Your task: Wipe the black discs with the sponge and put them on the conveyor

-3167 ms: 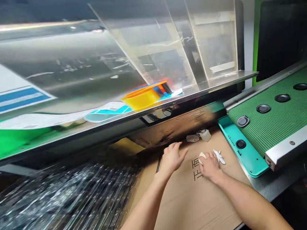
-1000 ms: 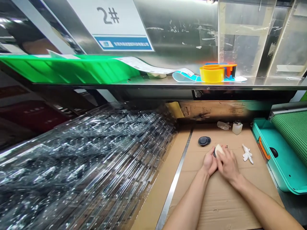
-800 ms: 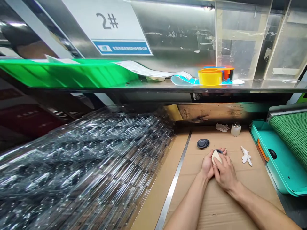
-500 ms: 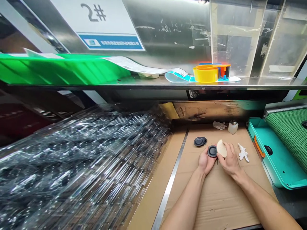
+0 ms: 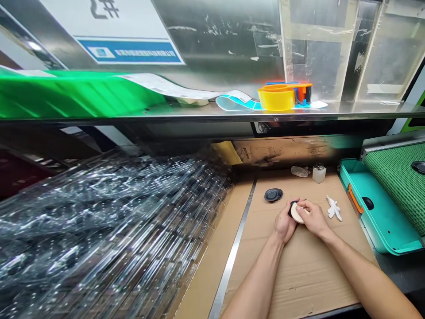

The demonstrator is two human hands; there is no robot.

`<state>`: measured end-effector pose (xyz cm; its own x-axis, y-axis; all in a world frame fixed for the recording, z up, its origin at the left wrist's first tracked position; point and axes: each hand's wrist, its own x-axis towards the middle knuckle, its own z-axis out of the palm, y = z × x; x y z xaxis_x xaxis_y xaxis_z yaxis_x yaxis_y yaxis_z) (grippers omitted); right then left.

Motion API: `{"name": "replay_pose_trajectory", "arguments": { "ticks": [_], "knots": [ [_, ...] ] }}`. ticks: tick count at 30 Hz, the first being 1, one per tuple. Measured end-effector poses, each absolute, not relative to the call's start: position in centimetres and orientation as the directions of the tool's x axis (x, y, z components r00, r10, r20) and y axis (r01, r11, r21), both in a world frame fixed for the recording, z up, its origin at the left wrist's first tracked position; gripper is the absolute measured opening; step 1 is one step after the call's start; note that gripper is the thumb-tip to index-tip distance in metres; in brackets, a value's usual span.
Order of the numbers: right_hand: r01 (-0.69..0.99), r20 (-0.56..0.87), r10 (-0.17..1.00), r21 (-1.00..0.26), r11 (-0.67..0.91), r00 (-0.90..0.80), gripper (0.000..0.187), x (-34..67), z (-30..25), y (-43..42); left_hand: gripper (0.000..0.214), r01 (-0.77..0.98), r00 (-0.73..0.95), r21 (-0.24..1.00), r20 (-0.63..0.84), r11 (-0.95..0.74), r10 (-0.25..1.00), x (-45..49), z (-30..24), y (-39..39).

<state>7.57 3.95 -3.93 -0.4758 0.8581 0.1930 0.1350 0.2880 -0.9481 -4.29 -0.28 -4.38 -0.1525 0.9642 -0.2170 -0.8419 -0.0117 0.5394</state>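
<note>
My left hand point(image 5: 283, 224) is closed around a small round black plastic disc point(image 5: 292, 209), its rim showing at the left. In my right hand point(image 5: 314, 218) is a cream-coloured round pad point(image 5: 298, 215), pinched by its edge and lying over the disc. It covers most of the black face. Both hands are above a cardboard sheet point(image 5: 299, 274). Just beyond my left hand, more black discs point(image 5: 273, 195) overlap one another on the cardboard. A crumpled white scrap point(image 5: 333, 208) rests to the right of my right hand.
At the back stand a small translucent bottle point(image 5: 319, 174) and a clear plastic scrap point(image 5: 300, 171). A teal tray point(image 5: 381, 230) and green conveyor belt point(image 5: 395, 170) flank the right. Stacked clear plastic trays point(image 5: 133, 221) fill the left. A yellow tape roll point(image 5: 276, 97) sits on the overhead shelf.
The cream pad has tilted down and moved left, from beside the black disc to over it. My right hand followed. The view has shifted slightly.
</note>
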Motion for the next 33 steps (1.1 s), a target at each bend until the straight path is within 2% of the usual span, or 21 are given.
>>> {"name": "replay_pose_trajectory", "arguments": {
  "ticks": [4,6,8,12,15,18,21,24,28,31,33],
  "knots": [
    [0.094,0.117,0.776,-0.971,0.222,-0.62,0.032,7.9,-4.1,4.4,0.036,-0.844,-0.13,0.535,-0.275,0.039,0.953,-4.5,-4.5,-0.5],
    [0.153,0.086,0.721,-0.953,0.26,-0.687,0.027,8.8,-3.6,4.9,0.035,-0.849,-0.129,0.527,-0.297,0.049,0.946,-4.6,-4.4,-0.6],
    [0.226,0.122,0.743,-0.909,0.35,-0.659,0.024,9.6,-3.0,5.3,0.033,-0.85,-0.13,0.525,-0.278,0.037,0.952,-4.4,-4.3,-0.6],
    [0.405,0.266,0.817,-0.764,0.502,-0.511,0.026,9.6,-2.5,4.7,0.032,-0.857,-0.15,0.515,-0.262,0.007,0.953,-4.0,-4.6,-0.3],
    [0.553,0.235,0.797,-0.61,0.567,-0.557,0.027,8.7,-2.3,3.8,0.037,-0.873,-0.125,0.487,-0.278,0.028,0.952,-4.0,-4.8,-0.3],
    [0.772,0.164,0.874,-0.415,0.481,-0.457,0.033,8.0,-1.8,3.4,0.039,-0.872,-0.158,0.489,-0.301,0.01,0.94,-4.0,-4.9,-0.3],
    [0.844,0.144,0.893,-0.292,0.45,-0.427,0.036,7.6,-1.4,3.1,0.04,-0.875,-0.175,0.485,-0.324,0.004,0.93,-3.8,-4.7,-0.4],
    [0.829,0.131,0.87,-0.264,0.493,-0.476,0.038,7.4,-1.3,3.0,0.041,-0.883,-0.147,0.468,-0.328,0.025,0.933,-3.7,-4.5,-0.4],
    [0.871,0.103,0.914,-0.28,0.404,-0.391,0.039,7.4,-1.5,3.2,0.038,-0.873,-0.186,0.488,-0.328,-0.003,0.926,-3.5,-4.5,-0.5],
    [0.823,0.125,0.87,-0.282,0.493,-0.478,0.041,7.2,-1.8,3.1,0.039,-0.875,-0.171,0.484,-0.335,0.014,0.926,-3.5,-4.4,-0.4],
    [0.85,0.108,0.895,-0.284,0.444,-0.432,0.04,7.1,-1.8,3.0,0.041,-0.868,-0.185,0.496,-0.339,0.009,0.922,-3.6,-4.3,-0.3]
  ]
}}
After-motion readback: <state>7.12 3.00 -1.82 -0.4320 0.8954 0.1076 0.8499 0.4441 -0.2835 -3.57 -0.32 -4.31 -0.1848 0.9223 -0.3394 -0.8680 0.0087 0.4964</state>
